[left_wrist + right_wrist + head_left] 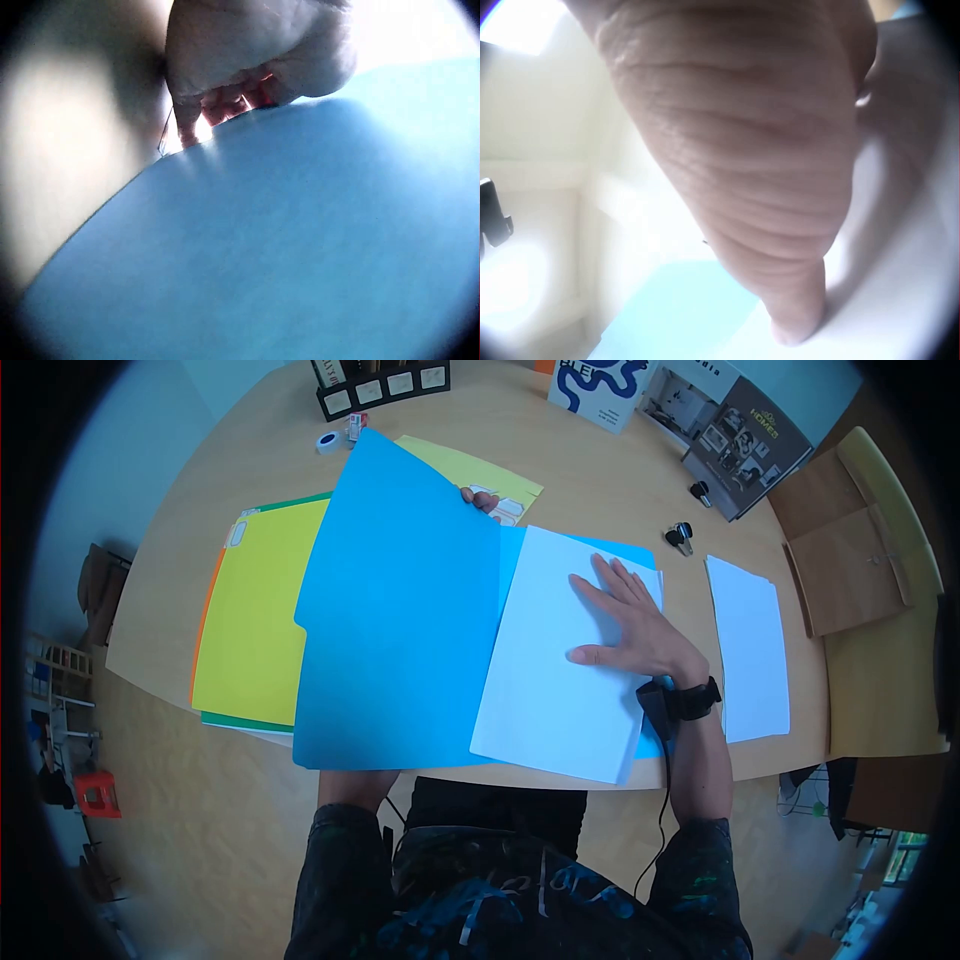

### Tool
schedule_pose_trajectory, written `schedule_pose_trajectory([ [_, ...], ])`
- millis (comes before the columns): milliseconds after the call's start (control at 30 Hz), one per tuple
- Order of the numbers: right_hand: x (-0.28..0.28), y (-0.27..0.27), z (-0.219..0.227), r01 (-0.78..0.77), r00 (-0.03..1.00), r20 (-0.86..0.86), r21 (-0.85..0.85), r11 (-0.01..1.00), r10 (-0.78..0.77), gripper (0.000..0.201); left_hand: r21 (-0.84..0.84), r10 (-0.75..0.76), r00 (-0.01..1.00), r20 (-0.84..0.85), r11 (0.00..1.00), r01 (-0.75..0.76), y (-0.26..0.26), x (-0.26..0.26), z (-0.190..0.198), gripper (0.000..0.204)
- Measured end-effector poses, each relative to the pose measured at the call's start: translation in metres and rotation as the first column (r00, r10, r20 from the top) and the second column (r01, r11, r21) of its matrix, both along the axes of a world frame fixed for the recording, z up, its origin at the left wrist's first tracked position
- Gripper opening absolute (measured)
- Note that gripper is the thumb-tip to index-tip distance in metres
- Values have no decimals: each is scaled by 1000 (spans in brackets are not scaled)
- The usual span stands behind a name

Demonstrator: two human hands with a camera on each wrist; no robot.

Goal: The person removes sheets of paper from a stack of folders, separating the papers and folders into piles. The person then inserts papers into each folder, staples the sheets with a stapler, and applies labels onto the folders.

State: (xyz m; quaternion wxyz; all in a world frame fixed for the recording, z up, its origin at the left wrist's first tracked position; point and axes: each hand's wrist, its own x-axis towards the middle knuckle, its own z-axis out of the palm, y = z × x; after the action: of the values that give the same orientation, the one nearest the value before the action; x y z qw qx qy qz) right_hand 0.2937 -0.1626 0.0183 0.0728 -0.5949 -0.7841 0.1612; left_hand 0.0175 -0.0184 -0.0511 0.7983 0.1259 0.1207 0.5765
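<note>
A blue file folder [400, 610] lies opened in front of me, its left cover raised. My left hand [482, 499] is mostly hidden behind that cover, with a few fingers showing at its upper edge. In the left wrist view the palm [247, 45] faces the blue cover and the fingers hook over its edge. A stack of white paper [550, 690] rests on the folder's right side, slightly tilted. My right hand [630, 620] presses flat on it, fingers spread and thumb out to the side. The right wrist view shows the thumb [799, 307] touching the white paper.
Left lie yellow folders [260, 610] with green and orange ones. Behind are a pale yellow folder [470, 465], tape roll [328, 442] and books [745, 435]. Right are black binder clips [679, 538], more white paper [750, 650] and a wooden box [885, 600]. The table's front edge is near.
</note>
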Motion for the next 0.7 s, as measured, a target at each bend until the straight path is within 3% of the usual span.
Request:
schedule_pose_trajectory([
  [200,-1,14,-2,-98,994,-53,18,995,99,96,-27,0,1000,-3,1000,-1,-1,6,-1,39],
  [633,0,24,-2,-107,993,-52,-14,994,106,98,-78,27,999,-17,997,-28,4,9,-3,38],
  [700,-3,20,4,-75,983,-163,54,996,83,85,-84,27,999,-18,996,-28,4,11,-3,37],
])
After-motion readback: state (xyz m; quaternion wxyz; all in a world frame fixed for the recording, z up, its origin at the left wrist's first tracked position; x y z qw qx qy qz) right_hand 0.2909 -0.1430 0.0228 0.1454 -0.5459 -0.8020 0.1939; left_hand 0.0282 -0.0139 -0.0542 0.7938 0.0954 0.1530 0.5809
